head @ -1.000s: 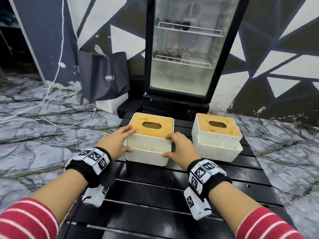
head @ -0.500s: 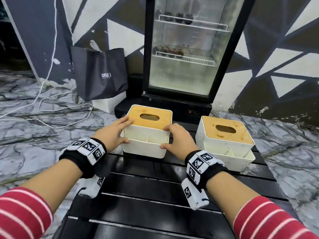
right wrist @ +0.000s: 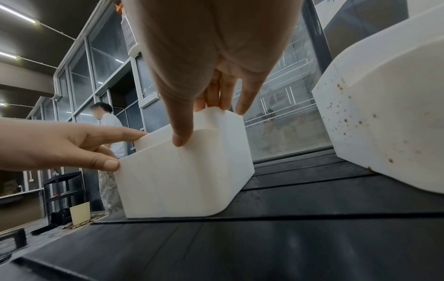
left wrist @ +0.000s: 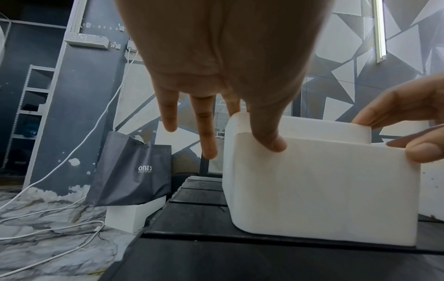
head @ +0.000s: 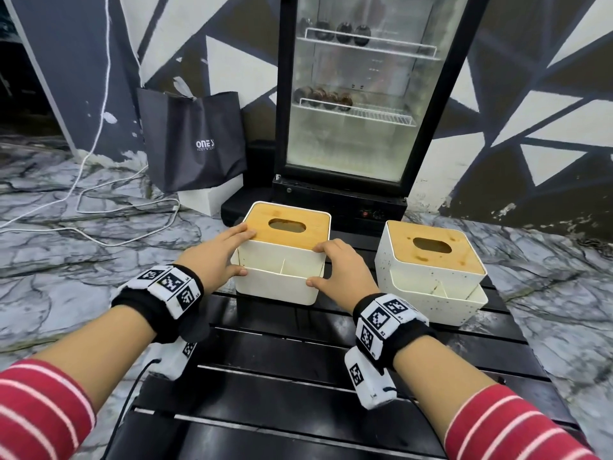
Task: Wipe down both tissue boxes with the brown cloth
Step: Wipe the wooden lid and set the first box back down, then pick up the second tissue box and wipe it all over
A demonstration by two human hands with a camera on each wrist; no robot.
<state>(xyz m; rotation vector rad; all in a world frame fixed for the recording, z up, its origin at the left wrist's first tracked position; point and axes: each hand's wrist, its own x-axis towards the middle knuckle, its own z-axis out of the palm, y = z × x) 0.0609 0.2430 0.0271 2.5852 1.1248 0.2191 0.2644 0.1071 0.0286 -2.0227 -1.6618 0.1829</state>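
Two white tissue boxes with bamboo lids stand on a black slatted table [head: 298,376]. Both of my hands hold the left tissue box [head: 275,287] near the table's far edge. My left hand [head: 232,254] grips its left front corner, thumb on the front face and fingers along the side. My right hand [head: 326,265] grips the right front corner the same way. In the left wrist view my left thumb [left wrist: 271,140] presses the box [left wrist: 324,190]. The right tissue box [head: 428,293], speckled with brown spots [right wrist: 384,114], stands untouched to the right. No brown cloth is in view.
A glass-door fridge [head: 358,94] stands just behind the table. A dark bag [head: 195,141] on a white carton [head: 209,197] and white cables [head: 99,210] lie on the marble floor to the left. A person [right wrist: 108,121] stands far off.
The left tissue box has slid a little to the left and away in my hands, so the gap to the right box is wider. My grip is unchanged.
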